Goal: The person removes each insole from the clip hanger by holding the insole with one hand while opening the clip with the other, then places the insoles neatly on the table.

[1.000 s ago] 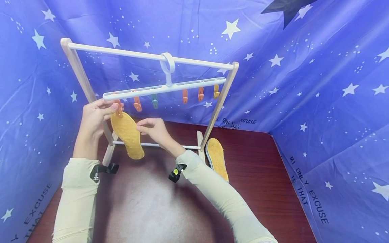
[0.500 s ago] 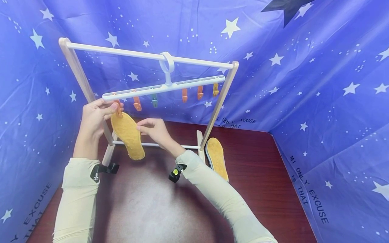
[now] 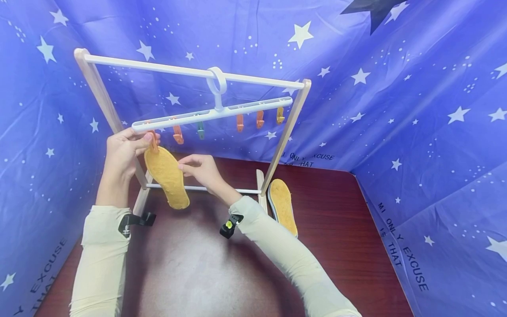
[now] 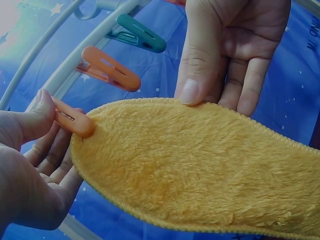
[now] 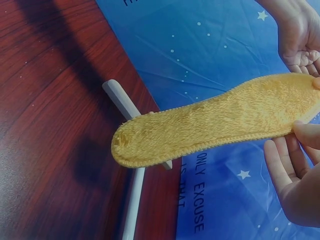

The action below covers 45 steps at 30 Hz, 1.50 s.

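Observation:
A fuzzy yellow insole [image 3: 166, 176] hangs slanted below the left end of a white clip hanger [image 3: 178, 119]. My left hand [image 3: 120, 158] pinches the orange clothespin [image 4: 72, 119] at the hanger's end, and its tip overlaps the insole's broad end in the left wrist view. My right hand [image 3: 203, 171] pinches the insole's side edge between thumb and fingers; in the right wrist view the thumb lies on the fuzzy face. The insole's narrow end points down toward the table.
A wooden rack [image 3: 293, 123] with a white top rod [image 3: 158, 67] carries the hanger. Along it hang a green clothespin [image 3: 201, 130], a yellow one and several orange ones. Another yellow insole [image 3: 283, 207] lies on the dark red table [image 3: 332, 246]. Blue star-printed cloth [image 3: 376, 110] surrounds everything.
Both hands keep their holds on the clothespin and the insole. The hanger's left end and the rack's left side have shifted very slightly left.

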Motion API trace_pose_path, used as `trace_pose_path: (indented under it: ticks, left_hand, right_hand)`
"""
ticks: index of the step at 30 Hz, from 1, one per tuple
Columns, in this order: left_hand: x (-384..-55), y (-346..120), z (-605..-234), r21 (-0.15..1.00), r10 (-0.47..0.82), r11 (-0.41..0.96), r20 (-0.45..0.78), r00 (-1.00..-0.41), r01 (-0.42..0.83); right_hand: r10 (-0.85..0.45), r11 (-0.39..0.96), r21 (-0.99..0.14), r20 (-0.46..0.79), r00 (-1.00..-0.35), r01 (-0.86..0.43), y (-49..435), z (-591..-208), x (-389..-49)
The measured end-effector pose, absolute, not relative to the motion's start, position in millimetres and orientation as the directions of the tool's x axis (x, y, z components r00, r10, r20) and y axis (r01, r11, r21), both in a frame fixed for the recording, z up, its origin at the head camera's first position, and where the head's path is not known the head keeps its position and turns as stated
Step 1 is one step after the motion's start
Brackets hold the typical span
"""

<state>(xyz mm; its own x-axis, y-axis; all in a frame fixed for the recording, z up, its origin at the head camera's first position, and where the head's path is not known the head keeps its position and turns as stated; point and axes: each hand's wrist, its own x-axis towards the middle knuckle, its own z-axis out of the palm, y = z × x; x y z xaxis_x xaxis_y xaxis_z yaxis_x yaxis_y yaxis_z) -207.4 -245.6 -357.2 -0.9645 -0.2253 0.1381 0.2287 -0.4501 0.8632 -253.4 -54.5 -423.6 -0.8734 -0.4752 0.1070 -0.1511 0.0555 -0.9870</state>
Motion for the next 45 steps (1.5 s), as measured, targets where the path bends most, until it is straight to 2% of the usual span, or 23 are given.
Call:
trace_pose_path:
  ticks: [11, 26, 45]
  left_hand:
    - [-208, -245, -355, 0.848, -0.243, -0.487, 0.095, -0.965, 0.206]
    - [-208, -245, -355, 0.851, -0.247, -0.481, 0.102, -0.964, 0.213]
    - [-206, -245, -355, 0.847, -0.232, -0.488, 0.106, -0.967, 0.21]
  right_hand:
    - [-0.471, 0.085, -0.985, 0.094, -0.877, -0.151, -52, -424, -252]
    - [-0.445, 0.102, -0.983, 0.091, -0.891, -0.152, -48, -427, -251]
    - [-0.444, 0.062, -0.988, 0.101, -0.89, -0.143, -29, -427, -251]
